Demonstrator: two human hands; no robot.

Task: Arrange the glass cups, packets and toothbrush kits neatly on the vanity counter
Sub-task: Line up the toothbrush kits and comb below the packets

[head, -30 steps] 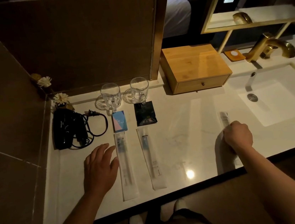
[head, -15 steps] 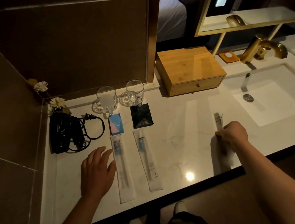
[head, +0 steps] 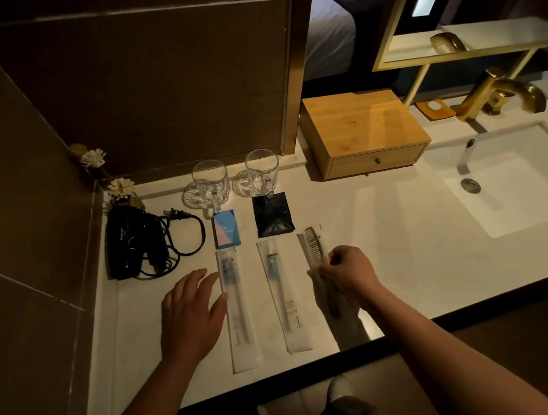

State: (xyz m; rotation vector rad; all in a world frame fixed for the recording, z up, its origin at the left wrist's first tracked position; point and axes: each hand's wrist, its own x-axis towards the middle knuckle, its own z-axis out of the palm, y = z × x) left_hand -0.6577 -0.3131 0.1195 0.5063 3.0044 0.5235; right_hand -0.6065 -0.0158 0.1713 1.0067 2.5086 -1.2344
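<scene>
Two glass cups (head: 211, 182) (head: 262, 171) stand on coasters at the back of the white vanity counter (head: 391, 244). In front of them lie a blue-and-pink packet (head: 226, 229) and a black packet (head: 273, 215). Two wrapped toothbrush kits (head: 237, 311) (head: 285, 295) lie side by side, pointing toward me. My left hand (head: 190, 312) rests flat and open, its fingers against the left kit. My right hand (head: 349, 272) pinches a wrapped comb kit (head: 313, 245), laid just right of the second toothbrush kit.
A black hair dryer (head: 132, 242) with coiled cord lies at the left by the wall. A wooden drawer box (head: 360, 131) stands behind, right of the cups. The sink (head: 511, 185) and gold faucet (head: 500, 93) take up the right. Dried flowers (head: 120, 188) sit in the back-left corner.
My right hand has carried the wrapped comb kit from near the sink leftward, to beside the second toothbrush kit. My left hand has stayed at the left kit.
</scene>
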